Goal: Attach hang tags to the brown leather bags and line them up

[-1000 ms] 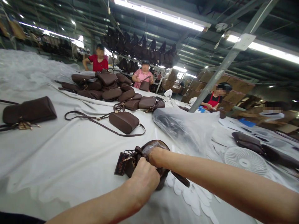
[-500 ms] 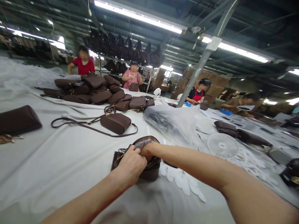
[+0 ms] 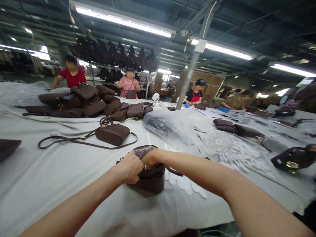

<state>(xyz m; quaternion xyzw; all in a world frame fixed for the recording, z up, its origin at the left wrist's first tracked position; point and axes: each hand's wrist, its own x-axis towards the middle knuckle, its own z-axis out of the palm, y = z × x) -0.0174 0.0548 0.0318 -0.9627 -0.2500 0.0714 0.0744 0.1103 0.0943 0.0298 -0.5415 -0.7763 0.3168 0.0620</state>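
Observation:
A small dark brown handbag [image 3: 153, 183] stands upright with its mouth open on the pale-covered table, close in front of me. My left hand [image 3: 132, 166] has its fingers closed on the bag's left rim. My right hand [image 3: 150, 158] reaches down into the mouth, and its fingertips are hidden inside. Greyish clear plastic [image 3: 144, 151] shows within the opening, behind my hands. A short strap [image 3: 174, 171] sticks out at the bag's right side. Just beyond lies another brown handbag [image 3: 112, 134] with a long strap looped to its left.
Brown bags [image 3: 85, 102] are heaped at the far left. A clear plastic bag [image 3: 170, 125], a white fan [image 3: 219, 142] and white cut-out pieces [image 3: 185, 185] lie to the right. A metal post [image 3: 190, 72] rises behind. Several co-workers stand across the table, one in red [image 3: 71, 77].
My view has turned rightward, so the surroundings sit further left. The bag's dark printed tag, plain before, is now mostly covered by my left hand. My right hand stays inside the bag.

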